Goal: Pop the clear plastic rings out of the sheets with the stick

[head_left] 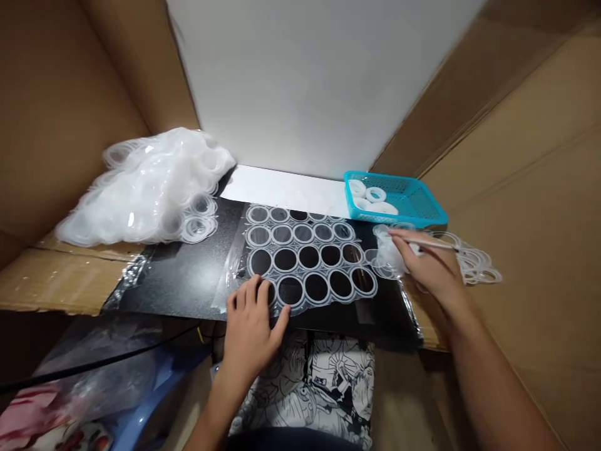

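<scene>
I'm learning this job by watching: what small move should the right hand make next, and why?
Probably bring the right hand and its thin stick back over the ring sheet: the left hand pins its near corner, and the far rows look unemptied.

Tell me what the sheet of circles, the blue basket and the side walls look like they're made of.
The sheet of circles looks like thin clear plastic film: glossy and see-through, the black mat dark through its holes. The blue basket seems moulded plastic, with fine mesh walls. The side walls look like matte brown cardboard, creased along folds.
</scene>
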A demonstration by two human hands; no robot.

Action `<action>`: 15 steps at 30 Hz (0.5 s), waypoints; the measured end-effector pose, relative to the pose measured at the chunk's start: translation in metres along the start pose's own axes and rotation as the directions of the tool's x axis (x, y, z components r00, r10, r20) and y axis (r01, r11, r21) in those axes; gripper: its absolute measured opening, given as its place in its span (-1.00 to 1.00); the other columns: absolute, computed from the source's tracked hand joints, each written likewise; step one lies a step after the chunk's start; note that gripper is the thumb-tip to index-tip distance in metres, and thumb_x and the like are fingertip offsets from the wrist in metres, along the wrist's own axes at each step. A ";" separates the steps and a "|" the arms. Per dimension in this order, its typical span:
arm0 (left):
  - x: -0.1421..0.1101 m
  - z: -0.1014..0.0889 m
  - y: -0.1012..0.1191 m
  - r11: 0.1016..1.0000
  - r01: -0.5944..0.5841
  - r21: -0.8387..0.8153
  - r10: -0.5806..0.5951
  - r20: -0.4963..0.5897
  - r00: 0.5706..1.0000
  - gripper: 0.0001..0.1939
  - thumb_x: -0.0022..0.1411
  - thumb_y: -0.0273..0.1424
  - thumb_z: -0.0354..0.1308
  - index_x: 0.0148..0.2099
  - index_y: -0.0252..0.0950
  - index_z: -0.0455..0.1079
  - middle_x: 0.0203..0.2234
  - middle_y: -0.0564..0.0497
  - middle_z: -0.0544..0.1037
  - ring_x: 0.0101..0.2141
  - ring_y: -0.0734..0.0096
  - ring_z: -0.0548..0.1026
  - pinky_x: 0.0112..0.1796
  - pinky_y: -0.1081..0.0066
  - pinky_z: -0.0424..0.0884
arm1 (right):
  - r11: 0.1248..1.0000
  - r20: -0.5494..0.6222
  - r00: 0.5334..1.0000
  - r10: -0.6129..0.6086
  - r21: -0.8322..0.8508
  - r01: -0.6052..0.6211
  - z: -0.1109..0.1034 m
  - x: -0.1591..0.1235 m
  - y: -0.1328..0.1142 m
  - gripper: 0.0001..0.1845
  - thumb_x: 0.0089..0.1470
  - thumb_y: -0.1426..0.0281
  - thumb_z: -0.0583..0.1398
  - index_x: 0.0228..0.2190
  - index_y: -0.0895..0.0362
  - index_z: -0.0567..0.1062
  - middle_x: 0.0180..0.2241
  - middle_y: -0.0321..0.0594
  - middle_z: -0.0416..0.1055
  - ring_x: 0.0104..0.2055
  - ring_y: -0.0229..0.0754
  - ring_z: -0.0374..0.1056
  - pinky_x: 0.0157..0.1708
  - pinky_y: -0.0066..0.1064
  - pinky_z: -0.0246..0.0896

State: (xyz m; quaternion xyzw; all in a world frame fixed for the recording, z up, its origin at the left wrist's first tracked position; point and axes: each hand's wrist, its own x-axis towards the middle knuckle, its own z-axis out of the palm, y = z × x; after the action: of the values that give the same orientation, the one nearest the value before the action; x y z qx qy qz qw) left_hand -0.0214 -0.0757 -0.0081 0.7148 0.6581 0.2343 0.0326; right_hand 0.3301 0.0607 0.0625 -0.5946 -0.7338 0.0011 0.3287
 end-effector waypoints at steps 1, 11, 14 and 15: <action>0.001 -0.001 0.000 1.000 0.004 -0.014 -0.004 0.006 1.000 -0.59 0.43 -0.19 0.10 0.20 -0.30 0.28 0.20 -0.28 0.39 0.20 -0.11 0.34 0.14 -0.07 0.26 | 0.999 0.047 0.999 0.025 -0.030 -0.023 -0.017 -0.017 0.018 -0.67 0.28 0.13 0.19 -0.18 -0.02 0.71 0.03 -0.11 0.62 0.12 0.18 0.50 0.17 0.10 0.34; 0.061 0.006 0.079 0.987 -0.135 -0.093 0.136 0.010 0.991 -0.68 0.46 -0.21 0.05 0.09 -0.30 0.40 0.06 -0.28 0.45 0.12 -0.07 0.40 0.10 -0.04 0.35 | 0.975 0.292 0.953 -0.078 0.224 0.011 -0.034 0.003 0.007 -0.73 0.31 0.19 0.21 -0.11 -0.08 0.69 -0.07 -0.21 0.62 0.00 -0.05 0.52 0.06 -0.17 0.42; 0.097 0.044 0.136 0.951 -0.284 -0.124 0.302 0.168 0.938 -0.56 0.43 -0.14 0.11 0.17 -0.34 0.40 0.16 -0.29 0.46 0.18 -0.04 0.40 0.17 0.06 0.36 | 0.924 0.362 0.895 -0.258 0.362 0.120 0.013 0.047 0.002 -0.79 0.26 0.29 0.25 -0.15 -0.03 0.70 -0.09 -0.22 0.65 -0.01 -0.09 0.54 0.09 -0.18 0.41; 0.107 0.058 0.151 0.952 -0.287 -0.105 0.302 0.181 0.936 -0.51 0.42 -0.12 0.13 0.19 -0.39 0.40 0.19 -0.33 0.45 0.22 -0.11 0.38 0.21 0.01 0.32 | 0.914 0.395 0.879 -0.267 0.393 0.101 0.029 0.058 0.005 -0.82 0.23 0.33 0.27 -0.19 0.01 0.70 -0.12 -0.21 0.66 -0.04 -0.10 0.55 0.06 -0.19 0.42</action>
State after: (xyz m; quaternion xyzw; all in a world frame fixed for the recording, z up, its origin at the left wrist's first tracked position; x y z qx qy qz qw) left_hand 0.1425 0.0216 0.0254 0.8230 0.5277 0.1907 0.0887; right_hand 0.3165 0.1241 0.0659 -0.4342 -0.8301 0.2382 0.2561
